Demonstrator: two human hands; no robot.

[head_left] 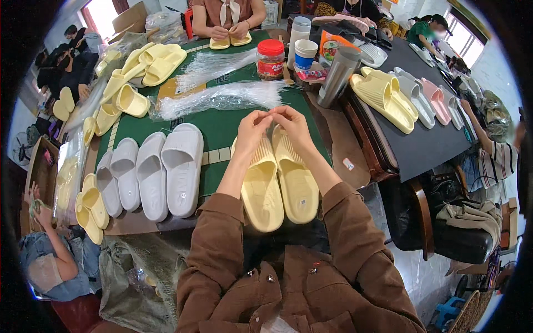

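Observation:
A pair of pale yellow slippers (298,194) lies side by side at the table's front edge, straight ahead of me, with the heels toward me. Over their far ends my left hand (252,133) and my right hand (294,129) meet, fingertips pinched together. Whatever thin thing the fingers hold is too small to make out. Just beyond the hands lies a bundle of clear plastic strands (222,101). To the left stand two pairs of grey slippers (182,172), the larger pair nearer my hands.
A red-lidded jar (270,60), a paper cup (305,54) and a steel tumbler (340,75) stand behind. More yellow slippers (164,64) lie far left. On the dark right-hand table (422,150) slippers form a row. Across the table, a person's hands (230,32) touch yellow slippers.

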